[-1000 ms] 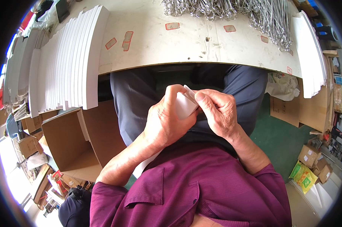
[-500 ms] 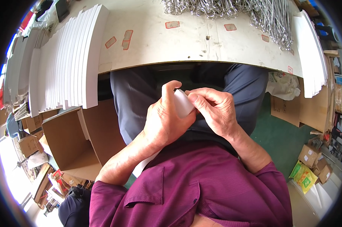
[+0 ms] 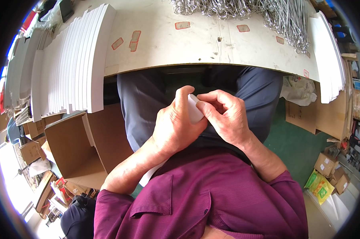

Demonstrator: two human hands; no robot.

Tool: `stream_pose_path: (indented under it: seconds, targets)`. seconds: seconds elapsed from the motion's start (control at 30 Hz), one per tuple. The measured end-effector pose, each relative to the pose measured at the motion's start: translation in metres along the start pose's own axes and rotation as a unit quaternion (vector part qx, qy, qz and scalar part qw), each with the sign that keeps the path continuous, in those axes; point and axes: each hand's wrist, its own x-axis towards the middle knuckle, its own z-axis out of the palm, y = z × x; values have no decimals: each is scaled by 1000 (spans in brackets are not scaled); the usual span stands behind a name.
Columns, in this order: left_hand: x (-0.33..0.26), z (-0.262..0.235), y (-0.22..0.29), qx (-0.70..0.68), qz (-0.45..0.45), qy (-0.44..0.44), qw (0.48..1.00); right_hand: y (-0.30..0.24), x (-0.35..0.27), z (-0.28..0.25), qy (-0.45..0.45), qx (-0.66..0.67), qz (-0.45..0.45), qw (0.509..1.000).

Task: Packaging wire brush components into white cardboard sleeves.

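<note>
Above my lap, my left hand point(image 3: 175, 123) wraps round a white piece point(image 3: 195, 111), thumb raised along its far end. It looks like the end of a long, narrow white carton, since a white strip also shows beneath my left forearm. My right hand point(image 3: 227, 117) is closed in a pinch at the right edge of that end, thumb against forefinger. Whether anything besides the carton's edge is between those fingertips is hidden.
Upright white cartons point(image 3: 74, 63) stand in a row on the table's left, more white pieces point(image 3: 327, 59) at its right edge. A pile of metal wire rods with looped ends point(image 3: 283, 24) lies at the back. An open cardboard box point(image 3: 74, 147) sits left of my legs.
The carton's end has shifted slightly right and turned a little more upright. My left hand moved with it, while my right fingers stay pinched at its edge.
</note>
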Motion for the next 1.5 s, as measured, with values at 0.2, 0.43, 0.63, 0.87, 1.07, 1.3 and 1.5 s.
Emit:
stream_pose_path:
  seconds: [0.2,0.43,0.63,0.87,1.07,1.3,1.5]
  targets:
    - [0,3,1,17,16,0,1000,9,-2,-1,12,46,23,999]
    - [0,3,2,21,9,-13,1000,11,-1,-3,8,95,56,994]
    - [-3,7,0,37,47,14,998,9,-3,-5,1,95,105,990]
    - [-3,8,-2,63,51,3,997,16,-5,-5,-4,115,121,986]
    - [-4,10,-8,77,42,-12,996,23,-2,-5,-17,126,130,983]
    - [0,15,-12,83,27,-36,996,35,-1,-5,-16,132,133,982]
    - [2,14,-14,77,20,-46,996,38,-1,-2,-6,114,90,989]
